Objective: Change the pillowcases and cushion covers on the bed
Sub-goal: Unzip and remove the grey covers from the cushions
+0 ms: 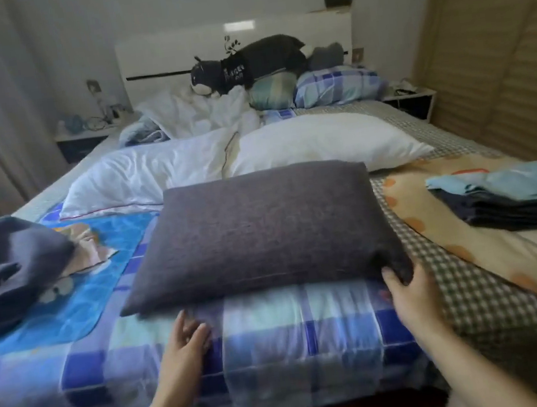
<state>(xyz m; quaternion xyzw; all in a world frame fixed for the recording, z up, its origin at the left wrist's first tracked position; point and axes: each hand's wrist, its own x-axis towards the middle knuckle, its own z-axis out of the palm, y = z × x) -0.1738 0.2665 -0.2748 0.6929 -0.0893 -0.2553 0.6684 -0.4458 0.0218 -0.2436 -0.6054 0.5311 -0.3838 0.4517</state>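
**Inspector:** The dark grey cushion (pixel 257 235) is found lying flat at the foot of the bed (pixel 474 296), on the blue checked sheet (pixel 276 331). Its near right corner is pinched by the right hand (pixel 408 291), thumb on top. The left hand (pixel 189 338) is noted with fingers relaxed and extended, just short of the cushion's near edge, nothing being held.

**Assessor:** What risks are recorded?

**Inspector:** With one corner gripped only, the cushion could be dragged askew or pulled off the bed edge if it is tugged before the left hand is engaged. The cover's opening cannot be located from this view; a seam could be strained if the wrong edge is worked. The folded stack (pixel 517 203) of light blue and dark fabric to the right could be toppled by a wide swing.

**Assessor:** And materials?

**Inspector:** The cushion cover is judged a coarse, felt-like weave, rectangular and firmly filled, with squared corners. Two white pillows (pixel 321 146) behind it are seen uncovered, smooth and softer, one much creased. A crumpled dark cloth (pixel 8 269) lies at the left on a glossy blue mat (pixel 80 304). Checked pillows (pixel 337 88) and a plush toy (pixel 243 66) are noted at the headboard.
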